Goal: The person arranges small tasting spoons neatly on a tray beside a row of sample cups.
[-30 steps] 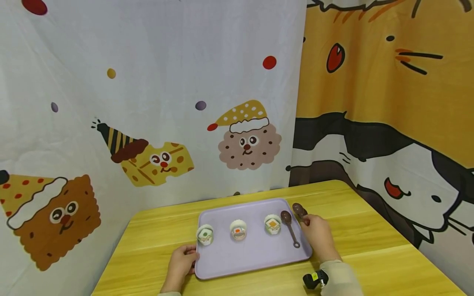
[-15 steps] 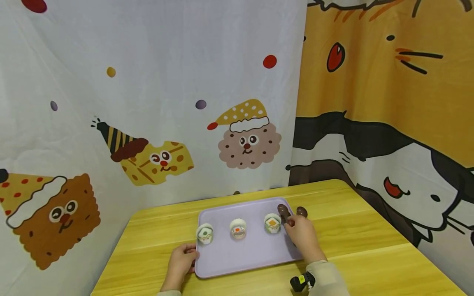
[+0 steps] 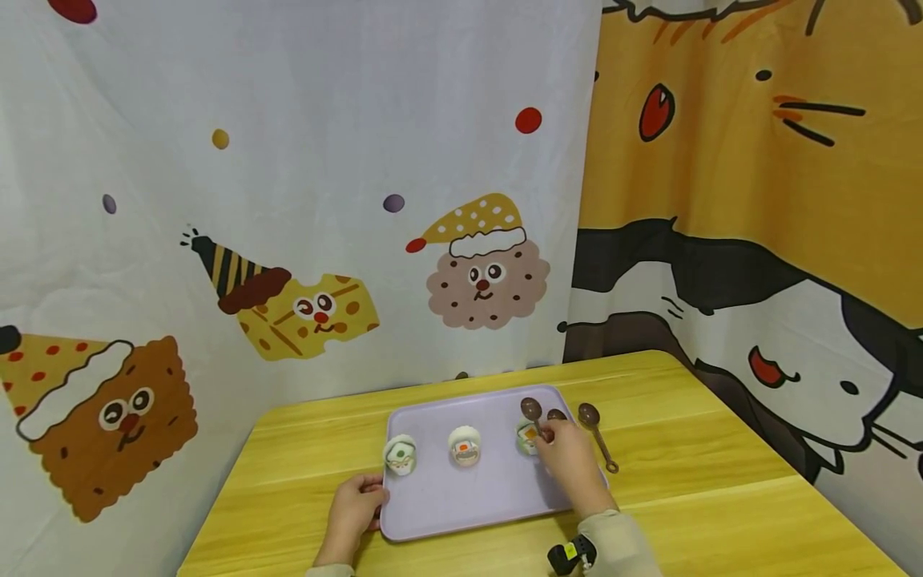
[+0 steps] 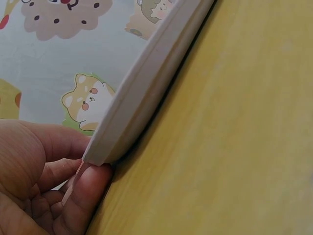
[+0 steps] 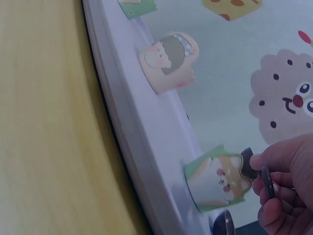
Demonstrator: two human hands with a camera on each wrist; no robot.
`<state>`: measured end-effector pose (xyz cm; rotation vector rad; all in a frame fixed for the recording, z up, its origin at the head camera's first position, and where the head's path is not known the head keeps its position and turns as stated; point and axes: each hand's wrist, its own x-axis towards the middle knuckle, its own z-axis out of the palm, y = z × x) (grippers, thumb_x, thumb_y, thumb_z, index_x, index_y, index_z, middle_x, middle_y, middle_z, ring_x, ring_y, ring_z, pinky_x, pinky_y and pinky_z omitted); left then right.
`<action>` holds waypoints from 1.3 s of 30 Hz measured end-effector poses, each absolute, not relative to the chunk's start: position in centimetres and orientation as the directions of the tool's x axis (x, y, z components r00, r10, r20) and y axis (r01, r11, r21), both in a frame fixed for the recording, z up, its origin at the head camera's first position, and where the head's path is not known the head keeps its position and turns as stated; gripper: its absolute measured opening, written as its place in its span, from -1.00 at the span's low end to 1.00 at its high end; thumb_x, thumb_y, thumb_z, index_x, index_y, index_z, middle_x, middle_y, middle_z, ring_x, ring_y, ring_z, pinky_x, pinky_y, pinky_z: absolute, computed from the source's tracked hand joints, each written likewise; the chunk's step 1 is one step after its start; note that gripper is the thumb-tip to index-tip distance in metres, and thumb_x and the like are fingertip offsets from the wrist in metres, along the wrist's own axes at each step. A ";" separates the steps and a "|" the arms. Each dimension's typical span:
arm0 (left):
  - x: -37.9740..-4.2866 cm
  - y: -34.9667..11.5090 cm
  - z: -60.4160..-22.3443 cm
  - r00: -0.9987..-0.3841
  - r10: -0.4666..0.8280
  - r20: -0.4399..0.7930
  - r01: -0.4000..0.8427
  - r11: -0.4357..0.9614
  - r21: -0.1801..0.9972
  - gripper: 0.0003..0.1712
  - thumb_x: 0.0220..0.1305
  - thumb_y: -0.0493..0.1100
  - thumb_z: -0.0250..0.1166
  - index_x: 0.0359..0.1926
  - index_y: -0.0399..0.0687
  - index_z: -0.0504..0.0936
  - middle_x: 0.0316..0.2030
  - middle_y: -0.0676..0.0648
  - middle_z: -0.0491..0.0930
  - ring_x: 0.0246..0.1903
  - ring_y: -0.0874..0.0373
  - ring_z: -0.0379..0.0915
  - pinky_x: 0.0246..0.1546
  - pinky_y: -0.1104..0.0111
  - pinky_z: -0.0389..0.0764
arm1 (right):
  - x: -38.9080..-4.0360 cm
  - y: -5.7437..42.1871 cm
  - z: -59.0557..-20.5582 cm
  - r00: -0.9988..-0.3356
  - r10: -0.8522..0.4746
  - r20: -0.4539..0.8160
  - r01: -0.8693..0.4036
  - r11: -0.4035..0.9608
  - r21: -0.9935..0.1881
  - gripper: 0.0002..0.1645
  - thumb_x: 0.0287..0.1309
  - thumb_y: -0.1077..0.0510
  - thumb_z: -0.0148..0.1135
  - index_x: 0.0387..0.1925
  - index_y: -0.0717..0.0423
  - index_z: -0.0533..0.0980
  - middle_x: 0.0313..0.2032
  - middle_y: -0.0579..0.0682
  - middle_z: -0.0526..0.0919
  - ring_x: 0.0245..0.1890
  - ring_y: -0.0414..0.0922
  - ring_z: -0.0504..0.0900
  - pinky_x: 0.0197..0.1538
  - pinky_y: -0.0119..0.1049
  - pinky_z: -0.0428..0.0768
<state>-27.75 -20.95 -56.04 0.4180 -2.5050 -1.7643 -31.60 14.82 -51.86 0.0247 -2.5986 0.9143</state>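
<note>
In the head view my left hand (image 3: 356, 509) grips the near left corner of a lilac tray (image 3: 461, 513), thumb and fingers around its edge (image 4: 132, 98). My right hand (image 3: 570, 461) pinches a brown spoon (image 3: 531, 409) by its handle, bowl pointing away, over the tray's right side. Right under it stands a small cup (image 3: 526, 439), partly hidden by spoon and hand; the right wrist view shows a dog print on this cup (image 5: 215, 178). Beside the cup, a second brown spoon (image 3: 557, 414) lies on the tray, mostly covered by my hand.
A third brown spoon (image 3: 589, 413) lies right of the tray on the yellow wooden table (image 3: 685, 449). Two more printed cups, the middle one (image 3: 465, 446) and the left one (image 3: 400, 455), stand on the tray. A cartoon curtain (image 3: 324, 160) hangs behind the table.
My right hand has moved left from the tray's right edge with a spoon, to over the right cup. The spoon right of the tray has come into full view. The left hand stays put.
</note>
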 end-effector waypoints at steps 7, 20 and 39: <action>-27.7 -21.0 -55.9 -0.962 -0.247 -0.118 -0.195 0.315 0.929 -0.63 0.12 -0.37 0.34 -0.01 -0.42 0.64 -0.30 -0.11 0.63 -0.47 0.13 0.55 -0.59 0.26 0.64 | -31.6 13.2 -52.0 -0.922 0.091 0.377 -0.171 0.778 -0.605 -0.92 0.01 0.25 0.46 -0.48 0.06 0.66 -0.60 -0.17 0.50 -0.55 -0.17 0.41 -0.47 -0.29 0.41; -27.7 -21.0 -55.9 -0.959 -0.258 -0.118 -0.198 0.311 0.930 -0.63 0.12 -0.39 0.34 -0.01 -0.42 0.64 -0.30 -0.11 0.63 -0.48 0.12 0.55 -0.60 0.27 0.63 | -31.2 10.3 -52.6 -0.896 0.070 0.439 -0.232 0.768 -0.597 -0.89 -0.10 0.28 0.48 -0.46 0.09 0.68 -0.55 -0.16 0.56 -0.52 -0.20 0.49 -0.42 -0.28 0.53; -27.7 -21.0 -55.8 -0.959 -0.257 -0.120 -0.201 0.316 0.927 -0.63 0.13 -0.39 0.33 0.00 -0.43 0.62 -0.31 -0.12 0.62 -0.49 0.12 0.53 -0.61 0.28 0.63 | -31.2 8.8 -54.3 -0.910 0.046 0.411 -0.218 0.792 -0.570 -0.76 -0.08 0.27 0.48 -0.62 0.04 0.54 -0.63 -0.12 0.50 -0.58 -0.13 0.42 -0.48 -0.18 0.48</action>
